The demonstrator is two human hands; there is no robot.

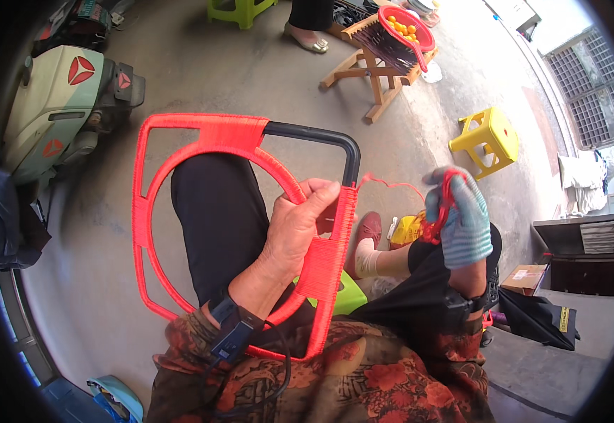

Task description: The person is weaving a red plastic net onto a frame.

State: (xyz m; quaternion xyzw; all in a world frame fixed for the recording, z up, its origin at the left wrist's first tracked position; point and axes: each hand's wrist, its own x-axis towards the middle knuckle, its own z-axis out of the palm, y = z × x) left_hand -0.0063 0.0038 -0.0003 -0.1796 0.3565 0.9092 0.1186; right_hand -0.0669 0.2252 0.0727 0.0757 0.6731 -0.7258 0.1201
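Observation:
My bare left hand [289, 229] is closed on a frame [233, 130] with a rounded-square outline and a ring inside it. Red cord is wound tightly over most of the frame. A black tube [310, 132] shows bare at its far right corner. From the frame's right side, near the end of the winding, a loose red strand [395, 185] runs across to my right hand [465, 225]. That hand wears a blue-and-white striped glove, and its fingers are curled round a bundle of red cord [433, 229]. The frame rests over my left leg.
A yellow stool [486, 141] stands to the right. Farther off, a wooden folding stool [374, 70] bears a red basin [428, 39] of small orange fruits. A motor scooter [60, 106] is at left. Another person's shoe [310, 39] shows beyond the frame.

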